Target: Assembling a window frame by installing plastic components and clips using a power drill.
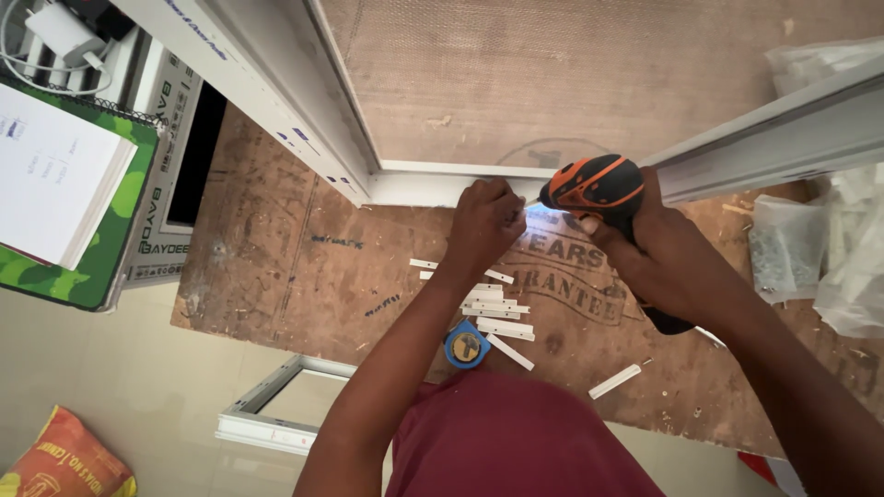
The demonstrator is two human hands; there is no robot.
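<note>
1. Worn plywood forms the table (304, 267), seen from above over pale floor tiles.
2. On the table lies a white window frame (433, 179); its corner joint sits just ahead of the person, with one rail running away up-left and another toward the right.
3. The right hand (668, 258) is wrapped tight around the grip of an orange-and-black cordless drill (594, 187). The drill's long axis runs roughly level, nose pointing left at the frame's near rail.
4. The left hand (483, 221) is curled closed with its fingertips pinched at the rail, right at the drill's tip; whether it holds a screw there I cannot tell.
5. Both hands meet at that spot, the left one closer to the corner joint.
6. Nearer the body lie short white strips (502, 313) and a blue tape measure (466, 347), clear of the drill's line.
7. Clear plastic bags (783, 248) sit off to the right, and a notebook (55, 184) lies far left.
</note>
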